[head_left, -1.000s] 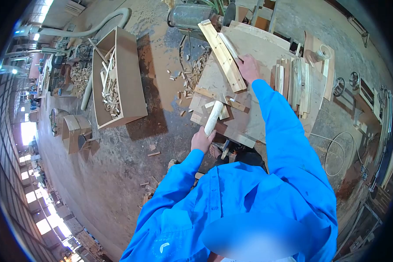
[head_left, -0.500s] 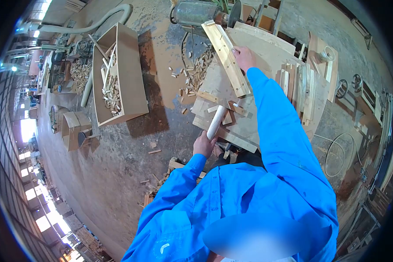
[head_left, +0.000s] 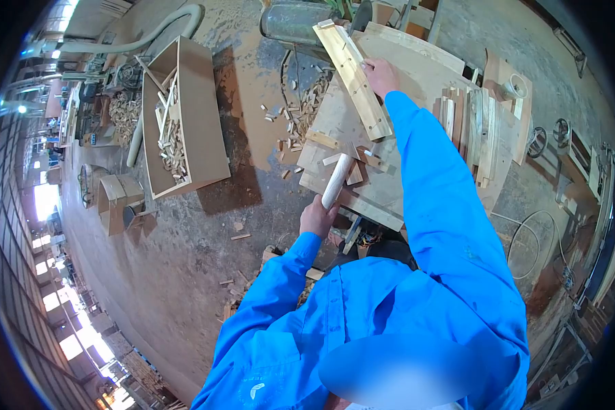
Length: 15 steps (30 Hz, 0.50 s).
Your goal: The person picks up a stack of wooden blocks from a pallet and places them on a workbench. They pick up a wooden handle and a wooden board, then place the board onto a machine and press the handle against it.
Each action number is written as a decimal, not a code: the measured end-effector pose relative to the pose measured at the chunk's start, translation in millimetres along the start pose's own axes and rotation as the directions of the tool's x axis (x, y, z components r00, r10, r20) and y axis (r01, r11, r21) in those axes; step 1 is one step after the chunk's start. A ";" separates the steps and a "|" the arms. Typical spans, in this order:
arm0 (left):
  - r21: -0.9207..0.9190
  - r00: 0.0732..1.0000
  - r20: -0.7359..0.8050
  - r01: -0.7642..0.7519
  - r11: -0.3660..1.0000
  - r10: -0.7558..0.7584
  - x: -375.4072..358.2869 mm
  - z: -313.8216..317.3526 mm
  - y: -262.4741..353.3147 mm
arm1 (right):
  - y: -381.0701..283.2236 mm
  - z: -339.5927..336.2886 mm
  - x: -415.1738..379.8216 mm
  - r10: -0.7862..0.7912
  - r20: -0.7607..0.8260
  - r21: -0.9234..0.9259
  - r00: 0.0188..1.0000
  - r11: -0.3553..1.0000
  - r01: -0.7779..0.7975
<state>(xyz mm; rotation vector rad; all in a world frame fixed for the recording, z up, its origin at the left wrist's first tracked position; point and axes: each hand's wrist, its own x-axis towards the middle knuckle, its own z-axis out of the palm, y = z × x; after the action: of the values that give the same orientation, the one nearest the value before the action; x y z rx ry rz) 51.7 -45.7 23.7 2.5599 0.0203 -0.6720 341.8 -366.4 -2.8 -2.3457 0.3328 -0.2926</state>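
My left hand (head_left: 316,217) is wrapped round the near end of a pale, rounded wooden bar (head_left: 336,182). The bar slants away from me over the near left part of the worktable (head_left: 406,102), its far end above some small wood offcuts (head_left: 354,175). Further out, my right hand (head_left: 381,76) is closed at the right edge of a long, light wooden board (head_left: 354,80) that has several dark holes or knots along it. A narrow raised strip runs along that edge; my fingertips are partly hidden there.
Several wood strips (head_left: 485,137) lie stacked on the table's right side. Left of the table stands a large box (head_left: 208,116) with wood pieces in it. Offcuts (head_left: 301,113) litter the floor. A green cylindrical machine (head_left: 294,24) stands beyond, and a cable (head_left: 516,239) loops at right.
The table and the things on it appear slightly higher in view. The bar in my left hand is also a little further up. Both hands keep their holds.
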 end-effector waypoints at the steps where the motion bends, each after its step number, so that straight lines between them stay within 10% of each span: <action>1: -0.007 1.000 -0.004 -0.004 1.000 0.004 2.0 -1.1 4.3 | 1.1 -0.6 2.3 -0.011 -0.020 0.011 1.000 1.000 0.011; 15: -0.022 0.997 -0.046 -0.059 0.998 0.058 11.3 3.1 9.8 | 23.0 -25.0 11.3 0.106 -0.111 0.052 0.988 0.994 -0.101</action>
<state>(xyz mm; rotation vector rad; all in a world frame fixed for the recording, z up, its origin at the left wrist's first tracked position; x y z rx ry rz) 61.6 -57.0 20.5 2.5430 -0.0319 -0.5876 341.3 -402.1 -0.2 -2.2623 0.4962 -0.3797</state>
